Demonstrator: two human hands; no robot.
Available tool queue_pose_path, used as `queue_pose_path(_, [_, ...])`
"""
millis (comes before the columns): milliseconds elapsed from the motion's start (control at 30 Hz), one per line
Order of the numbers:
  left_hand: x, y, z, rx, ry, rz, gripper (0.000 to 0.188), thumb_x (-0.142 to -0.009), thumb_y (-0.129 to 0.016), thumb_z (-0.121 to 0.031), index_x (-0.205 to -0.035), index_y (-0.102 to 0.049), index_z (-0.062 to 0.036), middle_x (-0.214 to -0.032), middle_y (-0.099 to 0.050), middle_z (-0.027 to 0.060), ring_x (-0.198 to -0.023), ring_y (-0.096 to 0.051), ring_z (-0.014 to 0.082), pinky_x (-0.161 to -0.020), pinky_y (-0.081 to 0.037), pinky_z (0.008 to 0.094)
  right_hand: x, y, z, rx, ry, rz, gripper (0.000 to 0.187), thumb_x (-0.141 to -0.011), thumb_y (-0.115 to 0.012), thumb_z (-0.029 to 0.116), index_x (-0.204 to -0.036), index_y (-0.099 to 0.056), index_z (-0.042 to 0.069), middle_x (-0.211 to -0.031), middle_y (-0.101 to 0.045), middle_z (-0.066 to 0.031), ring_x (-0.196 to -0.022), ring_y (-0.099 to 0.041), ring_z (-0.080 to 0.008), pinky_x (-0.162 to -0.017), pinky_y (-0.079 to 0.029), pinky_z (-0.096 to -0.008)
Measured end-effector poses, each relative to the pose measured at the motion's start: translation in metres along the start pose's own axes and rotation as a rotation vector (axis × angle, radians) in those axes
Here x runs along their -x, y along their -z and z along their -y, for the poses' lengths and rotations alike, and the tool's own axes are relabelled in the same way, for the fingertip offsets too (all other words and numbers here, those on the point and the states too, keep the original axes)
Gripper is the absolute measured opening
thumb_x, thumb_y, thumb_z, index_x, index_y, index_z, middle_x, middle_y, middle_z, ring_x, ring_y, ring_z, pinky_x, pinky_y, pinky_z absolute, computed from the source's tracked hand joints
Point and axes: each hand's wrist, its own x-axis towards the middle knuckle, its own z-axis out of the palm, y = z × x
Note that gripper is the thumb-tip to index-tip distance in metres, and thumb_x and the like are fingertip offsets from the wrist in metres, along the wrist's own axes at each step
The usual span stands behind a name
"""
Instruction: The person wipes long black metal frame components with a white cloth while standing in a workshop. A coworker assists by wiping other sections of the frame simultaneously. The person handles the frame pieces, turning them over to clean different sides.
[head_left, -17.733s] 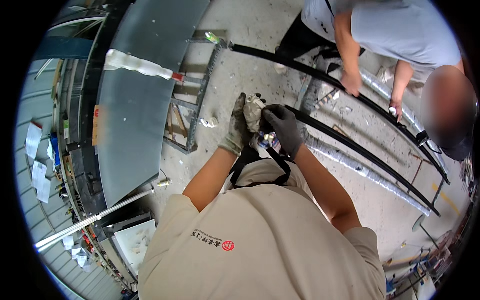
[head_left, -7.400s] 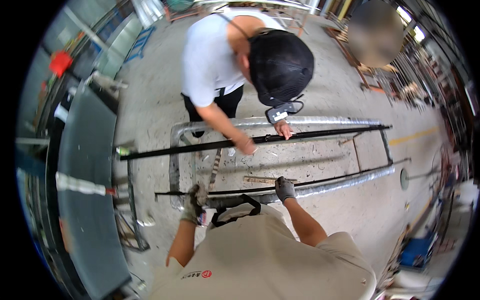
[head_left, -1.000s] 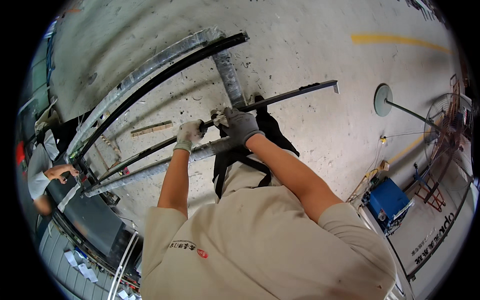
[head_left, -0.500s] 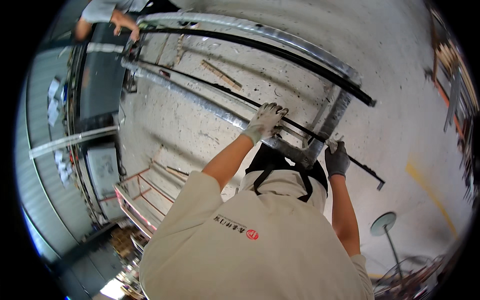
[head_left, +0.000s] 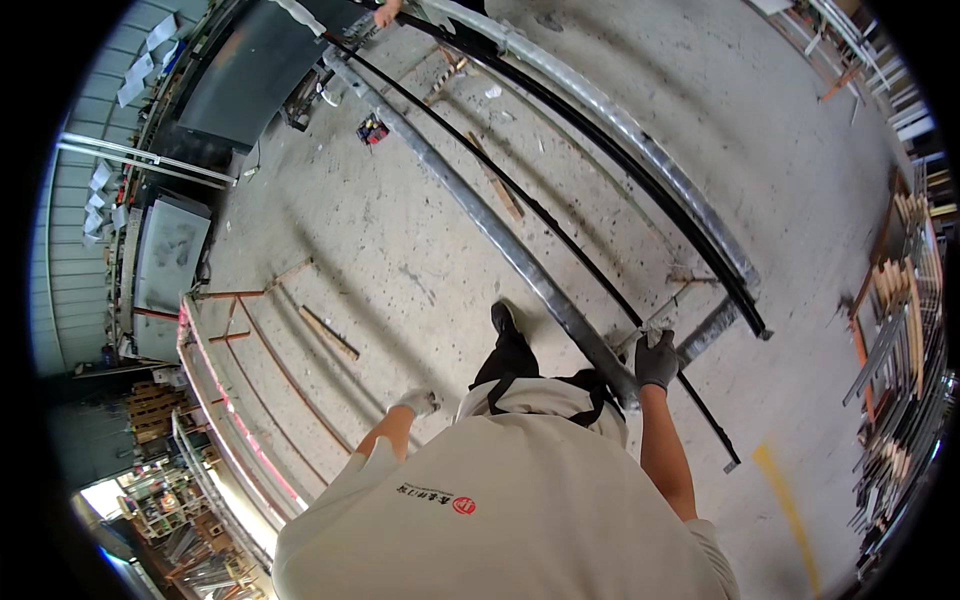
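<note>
My right hand (head_left: 656,362), in a dark grey glove, is closed at the near end of a thin black bar (head_left: 547,217), pinching a crumpled whitish rag (head_left: 655,334) against it. The bar's end sticks out past the hand. Away from the bar, low at my left side, hangs my left hand (head_left: 422,402) in a whitish glove, holding nothing, its fingers loosely apart. A long metal frame rail (head_left: 480,212) in shiny wrapping runs left of the thin bar. Thicker black bars (head_left: 640,168) lie along the opposite wrapped rail (head_left: 615,112).
Another person's hand (head_left: 387,13) is at the far end of the frame. A reddish metal rack (head_left: 240,412) stands at the left. Wood strips (head_left: 330,333) lie on the concrete floor. Stacked bars and timber (head_left: 900,330) line the right side.
My left hand has let go of the thin bar and dropped back to my left side. My right hand stays near the bar's end. My view has turned and shifted, showing more floor.
</note>
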Motion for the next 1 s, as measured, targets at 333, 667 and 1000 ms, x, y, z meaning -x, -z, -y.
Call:
queue_pose_path(333, [-0.066,0.070,0.124,1.566,0.141,-0.433,0.009,-0.093,-0.064,0.003,-0.102,-0.062,0.0030,-0.089,-0.061,0.0054,-0.077,-0.062,0.0148,-0.071,-0.056,0.0272,-0.024,-0.056,0.164,0.047,0.058,-0.092,0.046,-0.090,-0.064,0.040,-0.120,-0.053,0.007,-0.100,-0.072,-0.0297,-0.092,-0.070,-0.0470,-0.081,-0.056,-0.0566])
queue_pose_path(667, [-0.046,0.025,0.219,1.515,0.160,-0.444,0.013,-0.094,-0.065,-0.005,-0.107,-0.067,-0.0021,-0.087,-0.067,0.0044,-0.079,-0.065,0.0161,-0.071,-0.053,0.0269,-0.060,-0.107,0.320,0.019,0.132,-0.103,0.045,-0.090,-0.063,0.037,-0.124,-0.054,0.009,-0.103,-0.073,-0.0273,-0.096,-0.071,-0.0468,-0.082,-0.055,-0.0574])
queue_pose_path(1000, [-0.025,0.017,0.276,1.492,0.260,-0.411,0.014,-0.093,-0.073,-0.013,-0.102,-0.068,-0.0041,-0.079,-0.067,0.0054,-0.073,-0.059,0.0132,-0.066,-0.050,0.0302,-0.109,-0.132,0.396,0.092,0.044,0.015,0.051,-0.089,-0.066,0.041,-0.122,-0.054,0.004,-0.104,-0.072,-0.0296,-0.097,-0.070,-0.0467,-0.084,-0.056,-0.0567])
